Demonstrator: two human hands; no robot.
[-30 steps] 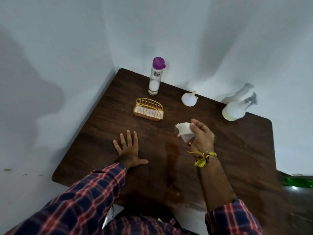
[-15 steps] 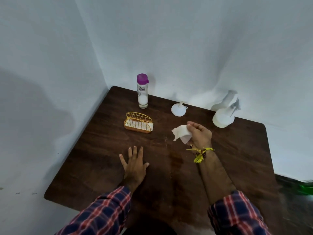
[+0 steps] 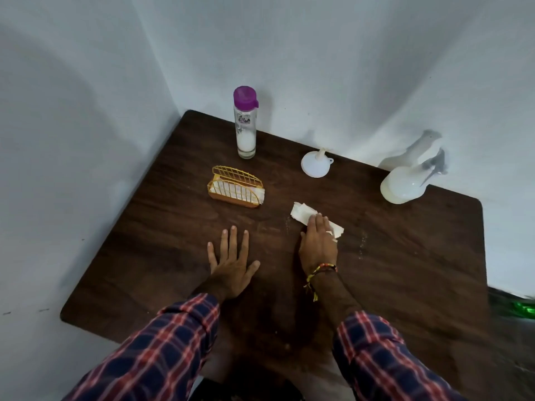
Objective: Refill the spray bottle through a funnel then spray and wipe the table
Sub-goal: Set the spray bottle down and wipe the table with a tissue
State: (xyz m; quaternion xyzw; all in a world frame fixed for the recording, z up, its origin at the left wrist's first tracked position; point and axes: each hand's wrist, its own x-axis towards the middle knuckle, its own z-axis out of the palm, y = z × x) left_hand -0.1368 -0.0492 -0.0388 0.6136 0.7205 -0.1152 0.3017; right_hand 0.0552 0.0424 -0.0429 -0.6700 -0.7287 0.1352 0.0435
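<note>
My right hand (image 3: 318,244) presses a white tissue (image 3: 302,213) flat on the dark wooden table (image 3: 419,256), fingers straight on top of it. My left hand (image 3: 231,263) rests flat on the table, fingers spread, to the left of the tissue. A white spray bottle (image 3: 404,183) stands at the back right by the wall. The white funnel (image 3: 316,164) lies mouth down at the back middle. A clear bottle with a purple cap (image 3: 245,125), white liquid in its lower part, stands at the back left. Small droplets show on the wood right of the tissue.
A yellow wire holder (image 3: 236,188) with white tissues sits in front of the purple-capped bottle. White walls close in the table at the left and back. Something green (image 3: 525,308) shows past the table's right edge.
My right hand held the tissue raised above the table, and now presses it flat on the wood. My left hand stays flat on the table. The camera view has shifted.
</note>
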